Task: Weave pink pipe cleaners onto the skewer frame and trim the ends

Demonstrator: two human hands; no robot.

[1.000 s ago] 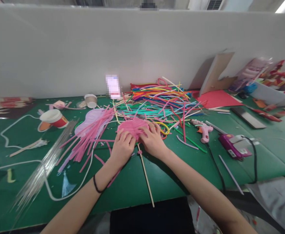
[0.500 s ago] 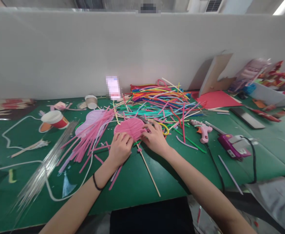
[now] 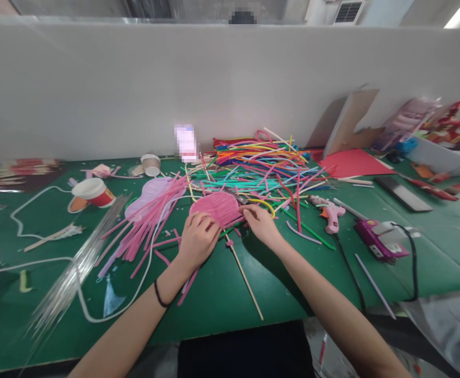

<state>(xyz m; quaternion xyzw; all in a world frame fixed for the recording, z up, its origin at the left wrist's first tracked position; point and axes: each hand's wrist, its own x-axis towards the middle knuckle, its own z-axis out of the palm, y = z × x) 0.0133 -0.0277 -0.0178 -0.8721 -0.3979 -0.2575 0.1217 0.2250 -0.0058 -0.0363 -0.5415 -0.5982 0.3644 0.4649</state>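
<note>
A rounded pink piece of pipe cleaners laid side by side [image 3: 217,206] is in the middle of the table, a thin wooden stick [image 3: 246,278] running from its lower edge towards me. My left hand [image 3: 201,239] grips its lower left edge, fingers bent over the top. At the right edge, my right hand [image 3: 263,226] has thumb and fingertips pinched together on a pink strip along the rim; the fingers partly hide it. Just behind the right fingertips lie scissors [image 3: 242,198] with dark blades and a yellow handle loop.
Loose pipe cleaners [image 3: 261,157] in many colours pile up behind. On the left are pink pipe cleaners [image 3: 147,226] over a lilac piece [image 3: 149,197], a paper cup [image 3: 94,191] and a white cable [image 3: 81,294]. A pink glue gun [image 3: 333,215] and purple power strip [image 3: 381,239] lie right.
My right hand has drawn back slightly from the top of the pink piece to its lower right edge, uncovering more of it. The left hand keeps its hold. The view has shifted slightly.
</note>
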